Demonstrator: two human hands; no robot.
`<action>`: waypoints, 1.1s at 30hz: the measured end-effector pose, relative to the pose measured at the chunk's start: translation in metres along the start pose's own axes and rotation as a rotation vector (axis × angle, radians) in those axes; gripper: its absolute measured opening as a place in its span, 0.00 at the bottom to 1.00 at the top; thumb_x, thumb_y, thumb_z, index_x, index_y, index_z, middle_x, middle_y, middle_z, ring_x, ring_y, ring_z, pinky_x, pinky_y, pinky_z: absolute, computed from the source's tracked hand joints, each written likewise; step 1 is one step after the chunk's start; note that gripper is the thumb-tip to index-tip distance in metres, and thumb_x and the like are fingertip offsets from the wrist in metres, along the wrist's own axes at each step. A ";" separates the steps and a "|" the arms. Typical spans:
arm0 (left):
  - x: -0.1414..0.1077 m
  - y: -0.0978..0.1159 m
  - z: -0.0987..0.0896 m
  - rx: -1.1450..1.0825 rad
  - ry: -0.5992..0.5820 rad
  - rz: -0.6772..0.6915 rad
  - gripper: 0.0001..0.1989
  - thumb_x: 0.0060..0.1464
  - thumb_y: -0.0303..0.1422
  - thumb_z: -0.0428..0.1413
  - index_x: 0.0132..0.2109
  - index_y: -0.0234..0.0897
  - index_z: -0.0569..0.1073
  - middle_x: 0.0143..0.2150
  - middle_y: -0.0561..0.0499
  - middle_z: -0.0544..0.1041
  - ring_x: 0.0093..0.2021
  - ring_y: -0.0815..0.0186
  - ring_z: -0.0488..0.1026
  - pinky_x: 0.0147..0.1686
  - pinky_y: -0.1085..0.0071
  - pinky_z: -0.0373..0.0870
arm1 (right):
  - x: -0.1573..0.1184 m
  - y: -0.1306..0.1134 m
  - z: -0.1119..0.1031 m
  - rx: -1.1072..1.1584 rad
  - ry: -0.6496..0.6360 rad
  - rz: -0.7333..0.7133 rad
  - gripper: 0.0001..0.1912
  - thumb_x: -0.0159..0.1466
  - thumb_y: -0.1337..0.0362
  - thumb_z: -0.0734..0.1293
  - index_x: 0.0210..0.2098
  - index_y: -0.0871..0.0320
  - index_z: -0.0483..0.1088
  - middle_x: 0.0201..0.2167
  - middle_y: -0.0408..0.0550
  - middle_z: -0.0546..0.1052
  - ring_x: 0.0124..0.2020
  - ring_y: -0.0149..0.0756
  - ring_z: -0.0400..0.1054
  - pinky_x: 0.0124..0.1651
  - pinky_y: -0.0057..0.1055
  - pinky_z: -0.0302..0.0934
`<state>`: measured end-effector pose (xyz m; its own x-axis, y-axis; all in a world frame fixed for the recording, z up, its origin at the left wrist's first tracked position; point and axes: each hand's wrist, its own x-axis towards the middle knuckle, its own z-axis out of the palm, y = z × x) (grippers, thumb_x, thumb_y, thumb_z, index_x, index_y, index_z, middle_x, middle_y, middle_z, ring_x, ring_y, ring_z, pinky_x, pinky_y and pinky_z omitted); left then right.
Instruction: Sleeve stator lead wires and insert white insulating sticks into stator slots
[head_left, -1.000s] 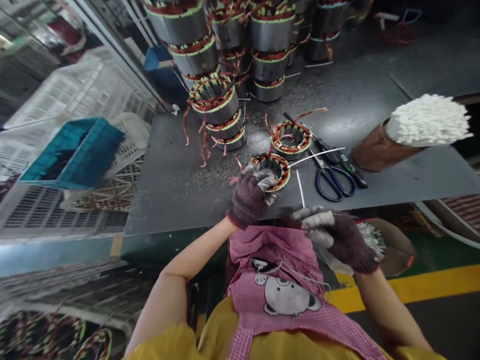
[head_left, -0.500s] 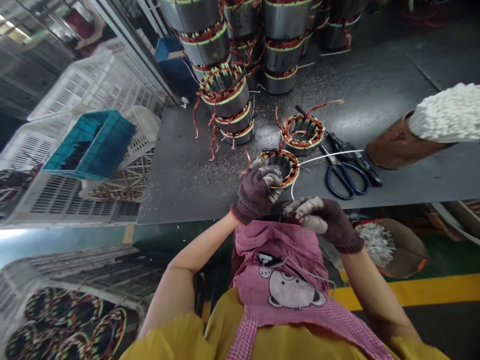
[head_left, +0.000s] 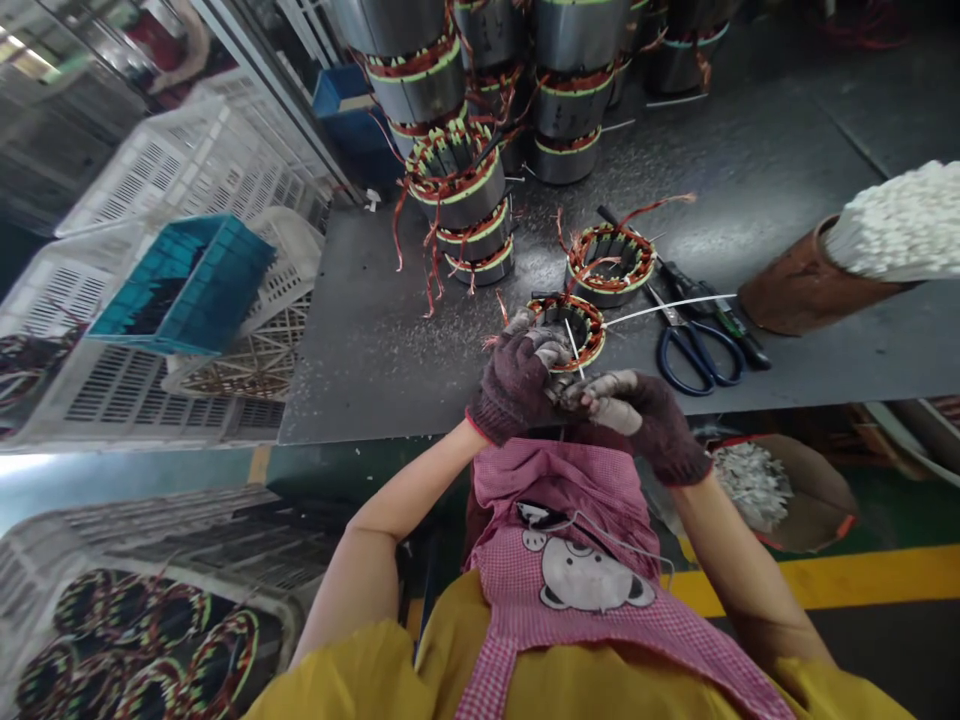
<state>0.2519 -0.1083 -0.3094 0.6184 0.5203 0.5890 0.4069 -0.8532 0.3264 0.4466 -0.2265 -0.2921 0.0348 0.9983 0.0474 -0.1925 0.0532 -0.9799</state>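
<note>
A motor stator (head_left: 596, 345) with copper windings and pale green insulation sits tilted at the table's front edge. My gloved left hand (head_left: 521, 375) is closed on its near left rim. A white cord (head_left: 667, 308) sticks out to the right from the ring. Its other end (head_left: 574, 345) stands up across the ring's opening, just above my right fingertips. My gloved right hand (head_left: 637, 410) is closed in a pinch at this end, close to my left fingers. Exactly how the fingertips grip it is partly hidden. Just behind stands another stator (head_left: 611, 290) with loose copper leads.
Blue-handled scissors (head_left: 694, 360) and a dark tool (head_left: 739, 330) lie to the right, beside a brown container (head_left: 795, 285) of white cords. Stacked stators (head_left: 465, 200) stand behind. At left is a blue bin (head_left: 210, 300); below right, a bag (head_left: 817, 490) with white scraps.
My right hand has moved left, closer to my left hand. The cord's near end, which hung down in front of the stator, now points up across its opening. My left hand keeps its hold.
</note>
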 end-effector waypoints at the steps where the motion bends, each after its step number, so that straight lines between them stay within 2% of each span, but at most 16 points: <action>1: 0.000 0.001 0.001 0.001 -0.012 0.002 0.15 0.67 0.48 0.63 0.48 0.42 0.78 0.55 0.41 0.87 0.61 0.49 0.84 0.76 0.41 0.68 | 0.004 0.001 0.003 -0.055 0.053 0.004 0.16 0.63 0.47 0.83 0.35 0.52 0.86 0.32 0.48 0.87 0.29 0.40 0.81 0.34 0.35 0.79; 3: 0.000 0.004 0.004 0.003 -0.011 -0.027 0.18 0.67 0.48 0.62 0.54 0.41 0.79 0.57 0.40 0.86 0.63 0.48 0.83 0.77 0.41 0.66 | 0.005 0.002 0.005 -0.174 0.109 -0.015 0.16 0.65 0.46 0.81 0.36 0.52 0.87 0.30 0.47 0.87 0.26 0.39 0.79 0.31 0.34 0.77; 6: 0.001 0.011 0.011 -0.006 0.061 -0.164 0.20 0.67 0.45 0.63 0.60 0.41 0.79 0.59 0.41 0.86 0.65 0.46 0.82 0.77 0.40 0.68 | 0.000 0.002 0.002 -0.316 0.125 -0.106 0.14 0.68 0.48 0.78 0.39 0.51 0.88 0.36 0.48 0.89 0.34 0.43 0.83 0.41 0.38 0.80; 9: 0.004 0.018 0.015 -0.038 0.086 -0.244 0.15 0.67 0.41 0.65 0.57 0.43 0.81 0.56 0.44 0.88 0.63 0.47 0.83 0.76 0.41 0.69 | -0.002 0.003 -0.004 -0.389 0.148 -0.164 0.12 0.70 0.51 0.75 0.42 0.50 0.88 0.40 0.49 0.89 0.39 0.45 0.84 0.46 0.41 0.80; 13: 0.009 0.021 0.014 -0.083 0.117 -0.187 0.05 0.69 0.39 0.64 0.45 0.45 0.82 0.47 0.49 0.89 0.54 0.54 0.87 0.77 0.41 0.68 | 0.004 0.004 -0.007 -0.485 0.252 -0.244 0.08 0.68 0.54 0.76 0.39 0.50 0.85 0.39 0.49 0.88 0.40 0.46 0.82 0.46 0.44 0.78; 18: 0.011 0.022 0.014 -0.136 0.231 -0.115 0.07 0.70 0.40 0.63 0.42 0.45 0.81 0.45 0.50 0.90 0.51 0.56 0.88 0.77 0.40 0.68 | 0.009 0.002 -0.007 -0.519 0.231 -0.263 0.09 0.69 0.52 0.76 0.38 0.48 0.84 0.39 0.49 0.86 0.40 0.48 0.80 0.44 0.46 0.75; 23: 0.011 0.019 0.008 -0.122 0.162 -0.131 0.06 0.70 0.38 0.63 0.43 0.46 0.83 0.45 0.51 0.90 0.51 0.56 0.88 0.78 0.39 0.67 | 0.018 0.007 -0.006 -0.723 0.317 -0.165 0.12 0.67 0.51 0.74 0.33 0.51 0.83 0.30 0.48 0.84 0.33 0.45 0.77 0.39 0.41 0.70; 26: 0.012 0.014 0.003 -0.122 0.084 -0.085 0.10 0.71 0.42 0.63 0.40 0.47 0.82 0.42 0.51 0.90 0.51 0.55 0.88 0.77 0.40 0.70 | 0.022 0.007 -0.006 -0.823 0.320 -0.125 0.14 0.68 0.49 0.74 0.32 0.52 0.82 0.30 0.49 0.84 0.31 0.45 0.76 0.38 0.40 0.68; 30: 0.012 0.015 0.004 -0.093 0.078 -0.092 0.13 0.73 0.42 0.58 0.41 0.46 0.84 0.45 0.51 0.90 0.51 0.58 0.88 0.76 0.44 0.70 | 0.021 0.000 -0.002 -0.927 0.280 -0.222 0.15 0.70 0.48 0.72 0.38 0.53 0.82 0.37 0.52 0.85 0.38 0.48 0.78 0.45 0.43 0.70; 33: 0.014 0.021 0.009 -0.077 0.119 -0.144 0.07 0.68 0.37 0.61 0.42 0.44 0.83 0.48 0.50 0.90 0.52 0.57 0.87 0.77 0.40 0.68 | 0.021 -0.012 0.002 -1.023 0.248 -0.331 0.14 0.72 0.51 0.70 0.42 0.53 0.82 0.40 0.55 0.86 0.43 0.51 0.79 0.50 0.47 0.71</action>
<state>0.2749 -0.1188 -0.3013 0.4718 0.6327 0.6141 0.4298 -0.7731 0.4664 0.4476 -0.2064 -0.2794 0.1522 0.8996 0.4093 0.7614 0.1573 -0.6289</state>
